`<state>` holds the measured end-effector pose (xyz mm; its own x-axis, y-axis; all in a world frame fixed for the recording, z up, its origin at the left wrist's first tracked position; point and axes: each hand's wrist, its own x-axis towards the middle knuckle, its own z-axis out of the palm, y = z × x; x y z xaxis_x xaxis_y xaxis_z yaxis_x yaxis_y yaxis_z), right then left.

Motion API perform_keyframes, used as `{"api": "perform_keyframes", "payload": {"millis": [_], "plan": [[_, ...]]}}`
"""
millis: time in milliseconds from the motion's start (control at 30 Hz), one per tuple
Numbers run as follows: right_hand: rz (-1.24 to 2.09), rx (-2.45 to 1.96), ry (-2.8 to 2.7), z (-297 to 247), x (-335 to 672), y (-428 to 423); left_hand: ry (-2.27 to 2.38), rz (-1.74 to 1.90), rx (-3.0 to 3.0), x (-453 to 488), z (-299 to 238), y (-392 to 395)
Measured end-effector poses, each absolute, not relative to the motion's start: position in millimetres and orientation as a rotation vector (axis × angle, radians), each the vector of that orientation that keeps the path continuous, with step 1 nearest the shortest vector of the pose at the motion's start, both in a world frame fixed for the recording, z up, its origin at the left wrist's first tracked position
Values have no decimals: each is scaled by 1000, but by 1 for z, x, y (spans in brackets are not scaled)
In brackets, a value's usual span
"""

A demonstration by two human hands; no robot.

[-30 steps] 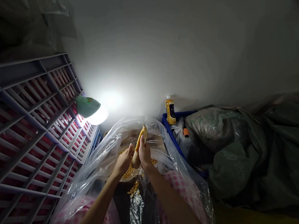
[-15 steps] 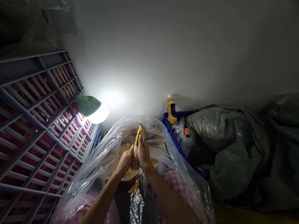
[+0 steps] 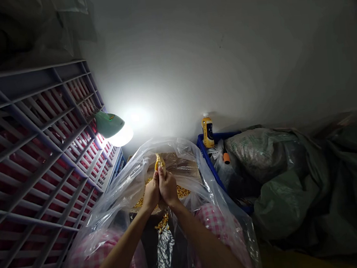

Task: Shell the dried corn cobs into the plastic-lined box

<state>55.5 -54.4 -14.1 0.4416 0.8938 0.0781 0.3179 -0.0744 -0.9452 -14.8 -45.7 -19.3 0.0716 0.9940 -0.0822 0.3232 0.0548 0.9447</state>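
Note:
A yellow corn cob (image 3: 159,161) stands nearly upright between both my hands, only its top showing. My left hand (image 3: 152,192) and my right hand (image 3: 168,188) are pressed side by side, fingers wrapped around the cob's lower part. They hover over a cardboard box (image 3: 182,171) lined with a clear plastic bag (image 3: 120,190). Loose yellow kernels (image 3: 182,190) lie in the box, and some kernels (image 3: 162,225) sit on the plastic near my lap.
Stacked grey plastic crates (image 3: 35,156) fill the left side, with a lit green lamp (image 3: 113,126) clipped to them. A yellow bottle (image 3: 207,130) stands by a blue crate (image 3: 209,163) against the wall. Dark green sacks (image 3: 296,181) lie at right.
My hands have closed together around the cob and slid up it, so less of it shows. The cob has turned more upright and shifted slightly left.

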Motion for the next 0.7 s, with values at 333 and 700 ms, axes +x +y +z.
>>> {"api": "perform_keyframes", "payload": {"millis": [333, 700], "plan": [[760, -1765, -1073, -17, 60, -53, 1327, 844, 1297, -13, -31, -43], [1123, -1654, -1078, -3, 62, -66, 1521, 989, 1607, -26, -16, -27]]}}
